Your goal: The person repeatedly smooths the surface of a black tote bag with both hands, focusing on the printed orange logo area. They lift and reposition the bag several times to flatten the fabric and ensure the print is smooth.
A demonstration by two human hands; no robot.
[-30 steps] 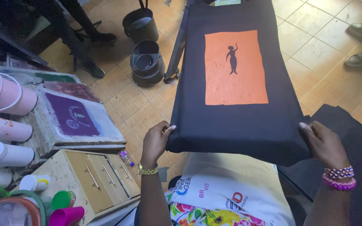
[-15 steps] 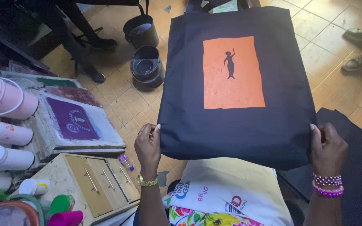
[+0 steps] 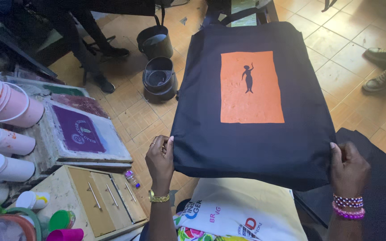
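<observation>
1. While your left hand (image 3: 159, 158) and right hand (image 3: 348, 168) pinch the dark tote bag (image 3: 251, 105) at its near corners, it hangs flat above the tiled floor (image 3: 132, 114).
2. You're lifting it clear; keep it taut, orange print (image 3: 252, 87) untouched.

Both forearms rise from the bottom edge of the frame, one left of centre and one at the lower right. The left hand (image 3: 160, 158) sits just below mid-frame, its back toward the camera, fingers curled and pinched shut, thumb tip pointing up; a gold watch circles its wrist. The right hand (image 3: 348, 168) is at the lower right, also back-up, fingers folded in a closed grip, with beaded bracelets stacked on its wrist.
</observation>
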